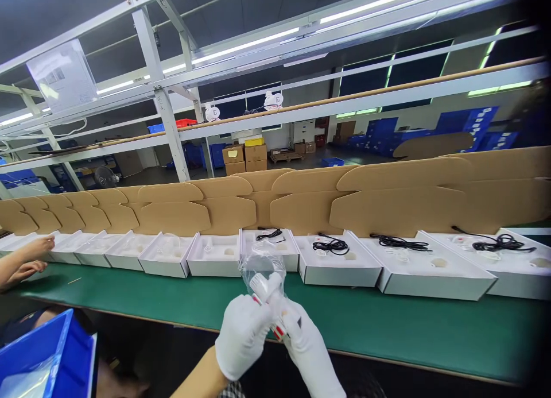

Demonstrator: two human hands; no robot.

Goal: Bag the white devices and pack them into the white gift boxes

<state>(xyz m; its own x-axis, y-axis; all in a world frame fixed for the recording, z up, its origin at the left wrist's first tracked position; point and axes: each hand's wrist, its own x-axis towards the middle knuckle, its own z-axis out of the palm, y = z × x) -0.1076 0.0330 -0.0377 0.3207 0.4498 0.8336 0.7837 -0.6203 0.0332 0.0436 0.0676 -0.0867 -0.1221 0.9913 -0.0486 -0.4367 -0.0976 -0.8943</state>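
My left hand [243, 329] and my right hand [301, 332], both in white gloves, meet in front of me above the near edge of the green bench. Between their closed fingers is a white plastic device [260, 284] with red details, its exact kind unclear. A clear plastic bag [263, 261] stands up around or against its far end. Most of the device is covered by my gloves. Just beyond the bag sits an open white box [290, 254] with a coiled black cable [269, 235] in it.
Open white boxes with raised brown cardboard lids [301, 200] line the green bench [142, 289]. Black cables [331, 246] lie in the boxes to the right. At far left are a co-worker's hands [37, 257]. A blue bin [55, 352] stands at lower left.
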